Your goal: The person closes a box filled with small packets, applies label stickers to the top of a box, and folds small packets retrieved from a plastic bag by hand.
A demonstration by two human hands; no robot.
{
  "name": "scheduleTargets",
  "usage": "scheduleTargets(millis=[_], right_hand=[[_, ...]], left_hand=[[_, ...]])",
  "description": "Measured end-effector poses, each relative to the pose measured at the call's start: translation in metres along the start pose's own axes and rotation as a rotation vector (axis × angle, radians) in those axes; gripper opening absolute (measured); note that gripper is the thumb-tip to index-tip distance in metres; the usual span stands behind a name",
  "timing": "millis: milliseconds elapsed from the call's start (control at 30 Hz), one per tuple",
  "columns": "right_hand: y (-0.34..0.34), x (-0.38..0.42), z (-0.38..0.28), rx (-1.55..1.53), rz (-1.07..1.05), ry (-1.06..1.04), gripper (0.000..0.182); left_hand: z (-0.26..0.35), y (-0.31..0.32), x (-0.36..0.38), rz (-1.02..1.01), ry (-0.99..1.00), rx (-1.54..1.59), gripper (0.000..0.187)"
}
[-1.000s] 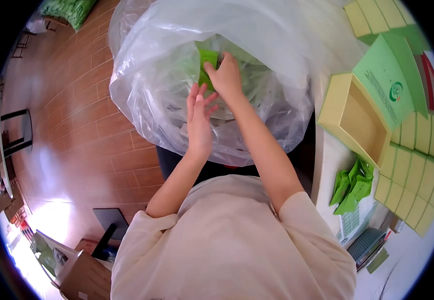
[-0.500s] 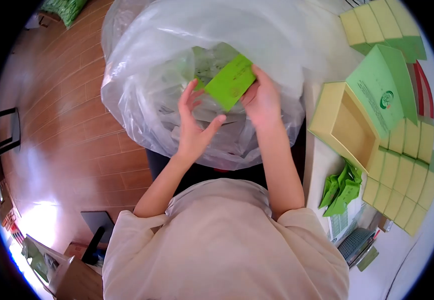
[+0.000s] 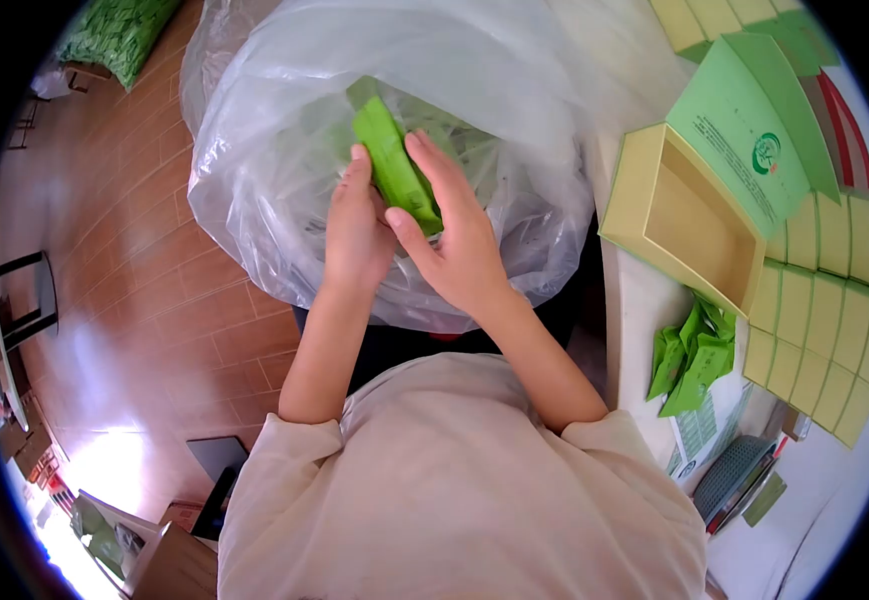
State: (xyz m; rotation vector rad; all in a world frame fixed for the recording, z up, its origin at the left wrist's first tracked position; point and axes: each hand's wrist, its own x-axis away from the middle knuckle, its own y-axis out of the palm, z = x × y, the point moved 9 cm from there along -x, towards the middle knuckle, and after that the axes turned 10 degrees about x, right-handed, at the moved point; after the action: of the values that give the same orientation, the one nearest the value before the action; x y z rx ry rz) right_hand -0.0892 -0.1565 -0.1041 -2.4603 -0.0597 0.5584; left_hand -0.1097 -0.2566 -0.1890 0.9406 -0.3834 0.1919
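Over the opening of a large clear plastic bag [image 3: 264,190], my left hand [image 3: 359,225] is closed around the lower left side of a bright green packet [image 3: 394,165]. The packet stands tilted, its side towards me. My right hand [image 3: 459,235] has its fingers spread along the packet's right side, the fingertips touching or very near it. Inside the bag, more packets show blurrily through the plastic.
On the right table [image 3: 629,330] an open, hollow box [image 3: 709,215] has its green lid raised. Below it lie several green packets [image 3: 694,355]. Rows of closed boxes [image 3: 814,320] stand beyond, near a grey basket [image 3: 734,475]. A filled green bag [image 3: 119,40] is at the upper left.
The green packet has turned from broad side to narrow side and moved left. My left hand has closed on it, and my right hand has moved left and loosened. The whole view has shifted slightly.
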Motion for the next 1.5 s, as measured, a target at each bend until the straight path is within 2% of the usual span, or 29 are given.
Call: scheduleTargets(millis=[33,100,133,200,233,300,400,433,500,733,800,900,967,1133,1200,1233,1300,1333,1367,1400,1433,1467,1500], right_hand=[[-0.001,0.003,0.003,0.009,0.048,0.022,0.048],[-0.006,0.016,0.017,-0.11,0.083,0.197,0.035],[-0.004,0.021,0.018,-0.118,0.073,0.198,0.035],[-0.007,0.026,0.01,-0.065,0.104,0.079,0.023],[-0.007,0.027,0.009,-0.067,0.109,0.083,0.023],[-0.009,0.027,-0.005,0.004,0.129,-0.038,0.018],[-0.006,0.03,-0.012,0.008,0.141,-0.077,0.02],[-0.006,0.031,-0.013,0.007,0.139,-0.077,0.02],[-0.005,0.034,-0.009,-0.002,0.135,-0.037,0.019],[-0.011,0.027,-0.021,-0.009,0.197,-0.143,0.014],[-0.005,0.029,-0.009,-0.104,0.169,-0.007,0.012],[-0.009,0.025,-0.008,-0.068,0.134,0.015,0.012],[-0.012,0.021,-0.01,-0.008,0.091,0.006,0.013],[-0.003,0.022,-0.013,0.096,-0.024,0.019,0.017],[0.008,0.03,0.009,-0.035,-0.151,0.343,0.017],[0.007,0.03,0.009,-0.035,-0.15,0.344,0.017],[0.018,0.038,0.024,-0.135,-0.266,0.533,0.019],[0.019,0.035,0.023,-0.137,-0.267,0.532,0.019],[0.001,0.019,0.005,-0.056,-0.058,0.294,0.02],[-0.006,0.014,-0.006,-0.02,0.046,0.173,0.02],[-0.013,0.011,-0.016,0.027,0.151,0.055,0.021],[-0.014,0.011,-0.02,0.035,0.192,0.005,0.022],[-0.017,0.01,-0.021,0.038,0.213,-0.021,0.022]], left_hand=[[0.002,0.003,0.001,0.066,-0.029,0.073,0.029],[0.003,-0.003,0.001,0.146,-0.044,0.148,0.029],[0.005,-0.009,-0.001,0.184,-0.022,0.173,0.025],[0.004,-0.019,-0.003,0.221,-0.001,0.19,0.023],[0.0,-0.022,-0.005,0.18,0.01,0.222,0.024],[-0.003,-0.023,-0.007,0.136,0.018,0.252,0.025],[-0.001,-0.014,-0.004,0.066,0.069,0.362,0.025],[0.003,-0.008,-0.001,0.058,0.109,0.382,0.015],[0.007,-0.004,0.003,0.052,0.15,0.403,0.013],[0.016,0.001,0.016,0.058,0.3,0.26,0.02],[0.019,-0.007,0.016,0.095,0.337,0.241,0.02],[0.018,-0.018,0.011,0.071,0.331,0.325,0.021],[0.025,-0.016,0.017,0.096,0.405,0.176,0.024],[0.029,-0.008,0.025,0.039,0.488,0.112,0.03],[0.031,-0.005,0.026,0.017,0.501,0.089,0.032],[0.03,-0.006,0.025,0.02,0.495,0.131,0.033],[0.031,-0.009,0.024,0.024,0.493,0.173,0.033],[0.032,-0.009,0.023,0.001,0.496,0.15,0.034],[0.032,-0.009,0.023,-0.022,0.499,0.128,0.035],[0.031,-0.009,0.023,-0.022,0.5,0.128,0.035],[0.029,-0.007,0.025,0.017,0.516,-0.019,0.034],[0.028,-0.006,0.027,0.054,0.53,-0.165,0.035],[0.024,-0.005,0.029,0.051,0.529,-0.165,0.035]])
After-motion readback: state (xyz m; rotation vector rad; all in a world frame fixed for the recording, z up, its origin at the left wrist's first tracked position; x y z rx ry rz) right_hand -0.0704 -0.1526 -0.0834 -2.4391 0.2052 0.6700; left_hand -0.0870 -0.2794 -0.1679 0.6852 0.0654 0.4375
